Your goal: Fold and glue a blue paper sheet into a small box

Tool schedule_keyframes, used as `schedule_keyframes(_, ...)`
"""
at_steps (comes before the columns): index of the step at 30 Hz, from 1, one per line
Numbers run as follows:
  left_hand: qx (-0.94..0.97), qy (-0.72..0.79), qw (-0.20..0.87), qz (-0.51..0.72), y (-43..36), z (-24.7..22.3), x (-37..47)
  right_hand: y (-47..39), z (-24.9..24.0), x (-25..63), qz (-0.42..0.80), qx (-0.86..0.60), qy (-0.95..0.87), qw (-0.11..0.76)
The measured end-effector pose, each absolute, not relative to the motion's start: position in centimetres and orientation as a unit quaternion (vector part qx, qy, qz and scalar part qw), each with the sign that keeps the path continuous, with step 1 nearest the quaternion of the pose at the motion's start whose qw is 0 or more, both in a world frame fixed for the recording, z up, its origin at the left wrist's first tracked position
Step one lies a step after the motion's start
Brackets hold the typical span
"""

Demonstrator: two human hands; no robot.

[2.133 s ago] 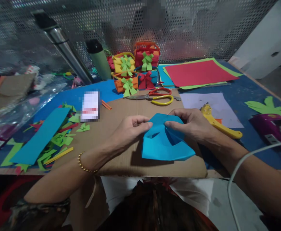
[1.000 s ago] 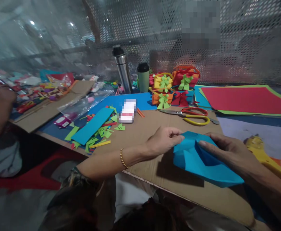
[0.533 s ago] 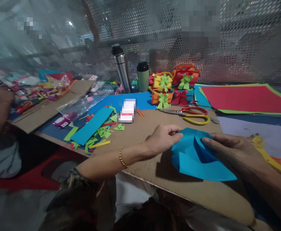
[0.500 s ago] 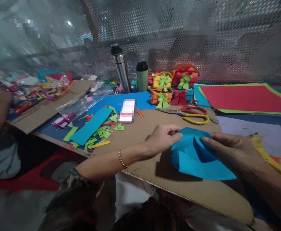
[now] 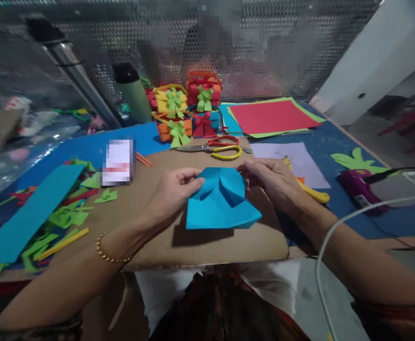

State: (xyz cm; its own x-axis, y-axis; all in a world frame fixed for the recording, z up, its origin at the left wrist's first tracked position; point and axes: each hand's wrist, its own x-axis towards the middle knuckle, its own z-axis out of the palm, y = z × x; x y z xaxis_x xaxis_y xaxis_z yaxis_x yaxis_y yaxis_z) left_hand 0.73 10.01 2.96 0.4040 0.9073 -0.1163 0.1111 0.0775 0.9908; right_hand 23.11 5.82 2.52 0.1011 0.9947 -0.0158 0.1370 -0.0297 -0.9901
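A folded sheet of blue paper (image 5: 225, 213) is held just above the cardboard (image 5: 150, 246), its flaps standing partly raised and its near edge spread wide. My left hand (image 5: 173, 192) pinches its upper left edge between thumb and fingers. At the upper right edge, my right hand (image 5: 273, 182) has closed its fingers on the paper; part of that grip is hidden. Just beyond the paper lie scissors (image 5: 225, 150) with one red and one yellow handle loop. Small paper bags with bows, among them an orange bag (image 5: 163, 131), stand behind the scissors.
A phone (image 5: 118, 161), a blue paper strip (image 5: 33, 213) and green scraps (image 5: 68, 213) lie left. Behind them stand a steel bottle (image 5: 79, 71) and a green bottle (image 5: 134, 92). Coloured sheets (image 5: 271, 116), a yellow-handled tool (image 5: 313, 193), a purple glue gun (image 5: 361, 189) and a white cable (image 5: 319, 265) are right.
The view has swung to the right. My right hand has shifted from the inner fold to the paper's upper right edge. The left hand keeps its hold.
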Motion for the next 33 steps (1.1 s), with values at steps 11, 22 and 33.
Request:
schedule_keyframes(11, 0.591, 0.441, 0.583, 0.342, 9.5, 3.2, 0.9, 5.5, 3.0, 22.7, 0.485, -0.539, -0.542, 0.425)
schedule_keyframes(22, 0.561, 0.393, 0.643, 0.342, 9.7, 3.4, 0.8, 5.2, 2.4, 22.8, 0.482, -0.539, -0.52, 0.455)
schedule_keyframes(33, 0.499, 0.41, 0.666, 0.373, 9.6, 3.7, 0.9, 5.2, 2.1, 22.9, 0.502, -0.518, -0.471, 0.508)
